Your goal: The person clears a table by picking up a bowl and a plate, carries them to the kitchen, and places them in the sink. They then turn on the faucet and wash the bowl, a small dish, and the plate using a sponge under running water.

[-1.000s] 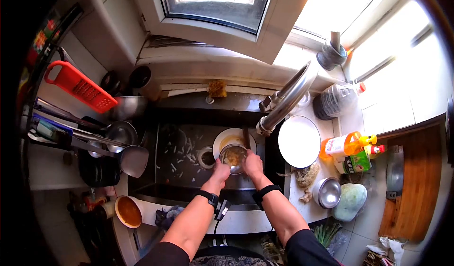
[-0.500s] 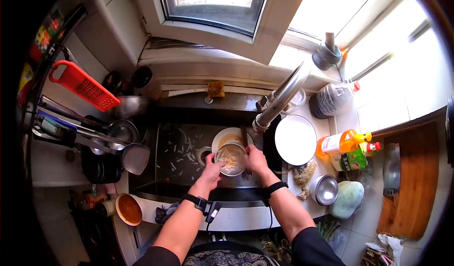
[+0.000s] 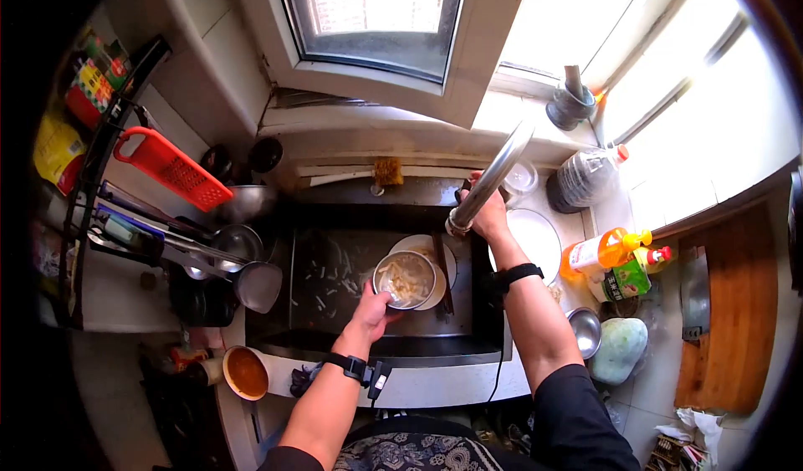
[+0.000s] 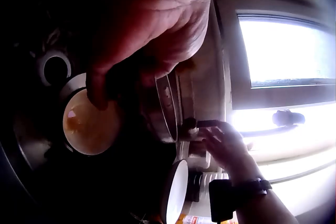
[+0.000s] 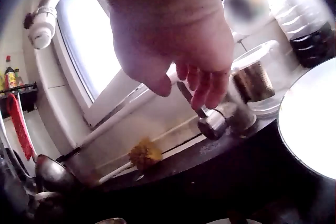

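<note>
My left hand (image 3: 370, 314) grips a metal bowl (image 3: 406, 258) by its near left rim, over the sink (image 3: 280, 329). Whitish and pale yellow pieces (image 3: 406, 284) lie in the bowl. Beneath it, a white plate (image 3: 450, 258) shows partly, with dark chopsticks (image 3: 441, 258) across it. The left wrist view gives a white bowl with orange residue (image 4: 79, 125) below the hand. My right hand (image 3: 492, 217) is at the tap (image 3: 500, 166), its thumb and fingers either side of the tap lever (image 5: 186, 95). No water shows under the spout.
White scraps (image 3: 330, 279) are scattered left of the drain. Right of the sink stand a large white plate (image 3: 535, 228), a small metal bowl (image 3: 584, 330), bottles (image 3: 598, 253) and a pale green melon (image 3: 619, 350). Pans and utensils (image 3: 258, 285) crowd the left side.
My right hand has let go of the metal bowl and moved up and right to the tap. My left hand keeps the bowl, now held alone over the sink.
</note>
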A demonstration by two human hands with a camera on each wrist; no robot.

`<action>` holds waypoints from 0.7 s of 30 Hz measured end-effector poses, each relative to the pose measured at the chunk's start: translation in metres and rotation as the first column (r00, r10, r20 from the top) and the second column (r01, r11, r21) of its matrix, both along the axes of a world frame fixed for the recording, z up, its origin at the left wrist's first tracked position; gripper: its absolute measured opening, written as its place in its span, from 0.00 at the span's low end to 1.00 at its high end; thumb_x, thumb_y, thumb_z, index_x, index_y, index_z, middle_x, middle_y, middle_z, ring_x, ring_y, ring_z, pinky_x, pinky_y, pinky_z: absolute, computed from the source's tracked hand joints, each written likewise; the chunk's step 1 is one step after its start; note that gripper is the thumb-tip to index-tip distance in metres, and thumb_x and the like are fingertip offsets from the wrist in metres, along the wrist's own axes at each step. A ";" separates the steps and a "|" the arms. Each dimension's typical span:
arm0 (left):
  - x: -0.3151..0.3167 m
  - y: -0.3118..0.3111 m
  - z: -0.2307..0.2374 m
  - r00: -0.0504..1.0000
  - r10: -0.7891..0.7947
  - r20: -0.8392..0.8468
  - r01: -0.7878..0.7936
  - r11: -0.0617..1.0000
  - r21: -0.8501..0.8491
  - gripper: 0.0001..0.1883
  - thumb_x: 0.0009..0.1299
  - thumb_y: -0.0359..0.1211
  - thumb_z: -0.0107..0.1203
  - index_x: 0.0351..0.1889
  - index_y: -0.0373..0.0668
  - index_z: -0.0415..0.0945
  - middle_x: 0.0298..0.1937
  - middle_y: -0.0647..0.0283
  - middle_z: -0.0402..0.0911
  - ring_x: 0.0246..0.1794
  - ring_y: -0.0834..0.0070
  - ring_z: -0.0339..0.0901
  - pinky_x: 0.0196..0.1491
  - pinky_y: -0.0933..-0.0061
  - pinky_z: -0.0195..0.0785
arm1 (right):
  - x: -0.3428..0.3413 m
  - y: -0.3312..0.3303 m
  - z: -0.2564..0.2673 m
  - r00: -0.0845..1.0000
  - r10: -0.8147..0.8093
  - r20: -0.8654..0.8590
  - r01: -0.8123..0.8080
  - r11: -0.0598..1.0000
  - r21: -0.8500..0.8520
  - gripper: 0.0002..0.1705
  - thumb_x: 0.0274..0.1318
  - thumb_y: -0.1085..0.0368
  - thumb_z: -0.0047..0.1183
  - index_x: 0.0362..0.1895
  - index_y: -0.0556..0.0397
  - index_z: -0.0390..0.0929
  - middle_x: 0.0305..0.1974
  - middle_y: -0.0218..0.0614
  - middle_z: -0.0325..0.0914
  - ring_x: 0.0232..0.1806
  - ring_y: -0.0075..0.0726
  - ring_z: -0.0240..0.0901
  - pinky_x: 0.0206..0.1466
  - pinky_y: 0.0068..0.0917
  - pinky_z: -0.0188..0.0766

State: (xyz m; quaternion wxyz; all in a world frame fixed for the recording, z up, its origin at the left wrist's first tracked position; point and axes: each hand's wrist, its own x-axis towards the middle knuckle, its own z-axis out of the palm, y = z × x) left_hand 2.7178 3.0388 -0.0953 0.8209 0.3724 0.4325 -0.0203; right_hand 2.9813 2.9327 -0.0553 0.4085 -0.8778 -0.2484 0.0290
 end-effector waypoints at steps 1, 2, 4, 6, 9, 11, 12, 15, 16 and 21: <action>0.001 0.001 0.004 1.000 -0.011 -0.014 0.012 1.000 0.007 0.34 0.57 0.20 0.42 0.63 0.55 0.55 0.58 0.60 0.68 0.55 0.61 0.70 0.48 0.47 0.68 | 0.001 0.000 0.003 1.000 -0.009 -0.003 0.009 0.999 0.031 0.27 0.55 0.57 0.52 0.58 0.52 0.66 0.44 0.49 0.77 0.49 0.50 0.74 0.52 0.38 0.68; 0.000 0.001 0.007 0.999 -0.019 -0.033 0.020 1.000 0.011 0.34 0.56 0.20 0.42 0.62 0.54 0.55 0.57 0.60 0.68 0.55 0.61 0.70 0.48 0.47 0.68 | 0.002 0.001 0.005 0.999 0.034 -0.030 -0.035 0.998 -0.048 0.27 0.55 0.57 0.52 0.58 0.51 0.65 0.44 0.50 0.77 0.49 0.52 0.74 0.52 0.38 0.68; 0.002 0.000 0.008 0.999 -0.033 -0.038 0.034 0.999 0.011 0.33 0.56 0.20 0.42 0.62 0.54 0.55 0.58 0.60 0.68 0.54 0.61 0.71 0.48 0.49 0.69 | 0.001 0.001 0.011 0.990 0.105 -0.099 -0.123 0.972 -0.202 0.26 0.55 0.57 0.51 0.58 0.50 0.65 0.42 0.53 0.76 0.48 0.55 0.74 0.50 0.40 0.69; 0.007 -0.001 0.007 0.999 -0.043 -0.022 0.043 0.999 0.014 0.32 0.57 0.21 0.42 0.62 0.53 0.56 0.57 0.60 0.69 0.53 0.61 0.71 0.48 0.49 0.69 | 0.002 0.000 0.006 0.988 0.135 -0.071 -0.147 0.966 -0.212 0.24 0.57 0.58 0.48 0.57 0.51 0.66 0.41 0.55 0.75 0.46 0.59 0.73 0.47 0.42 0.70; 0.013 -0.005 0.000 0.999 -0.051 0.020 0.050 0.999 0.017 0.30 0.57 0.21 0.42 0.60 0.52 0.58 0.55 0.60 0.70 0.52 0.62 0.72 0.48 0.50 0.69 | -0.001 -0.003 0.011 0.978 0.172 -0.116 -0.192 0.963 -0.190 0.26 0.57 0.58 0.46 0.60 0.51 0.64 0.45 0.55 0.75 0.48 0.58 0.72 0.49 0.42 0.70; 0.018 -0.005 -0.002 0.997 -0.061 0.056 0.060 0.998 0.019 0.29 0.58 0.22 0.42 0.59 0.51 0.59 0.54 0.60 0.71 0.51 0.63 0.73 0.48 0.50 0.69 | -0.006 -0.002 0.009 0.983 0.172 -0.064 -0.182 0.961 -0.208 0.23 0.57 0.56 0.46 0.56 0.45 0.67 0.42 0.54 0.76 0.46 0.61 0.72 0.48 0.46 0.70; 0.020 -0.005 -0.003 0.997 -0.057 0.044 0.056 0.998 0.017 0.28 0.58 0.22 0.42 0.59 0.50 0.60 0.53 0.61 0.72 0.51 0.63 0.73 0.48 0.50 0.69 | -0.008 -0.002 0.006 0.984 0.172 -0.040 -0.176 0.960 -0.216 0.21 0.57 0.55 0.46 0.55 0.43 0.69 0.40 0.54 0.77 0.45 0.63 0.72 0.48 0.49 0.70; 0.026 -0.005 -0.005 0.999 -0.038 0.025 0.038 0.999 0.006 0.27 0.59 0.22 0.43 0.58 0.50 0.60 0.53 0.60 0.71 0.52 0.63 0.71 0.48 0.51 0.69 | -0.013 -0.004 0.002 0.974 0.216 -0.064 -0.224 0.957 -0.182 0.29 0.54 0.58 0.49 0.61 0.43 0.62 0.52 0.51 0.72 0.52 0.59 0.70 0.55 0.45 0.68; 0.028 -0.005 -0.004 0.999 -0.028 0.026 0.028 1.000 -0.003 0.28 0.59 0.22 0.44 0.59 0.50 0.59 0.54 0.60 0.69 0.53 0.63 0.69 0.48 0.51 0.68 | -0.015 -0.005 0.003 0.972 0.230 -0.057 -0.236 0.958 -0.162 0.31 0.53 0.58 0.50 0.63 0.44 0.60 0.55 0.50 0.71 0.53 0.58 0.69 0.56 0.44 0.67; 0.042 -0.011 0.000 0.999 -0.014 0.050 0.014 1.000 0.000 0.29 0.59 0.22 0.44 0.60 0.51 0.58 0.55 0.60 0.67 0.54 0.62 0.67 0.50 0.50 0.67 | -0.014 -0.012 0.006 0.934 0.277 -0.226 -0.318 0.932 -0.173 0.40 0.51 0.60 0.52 0.66 0.60 0.53 0.64 0.56 0.59 0.64 0.54 0.60 0.65 0.37 0.59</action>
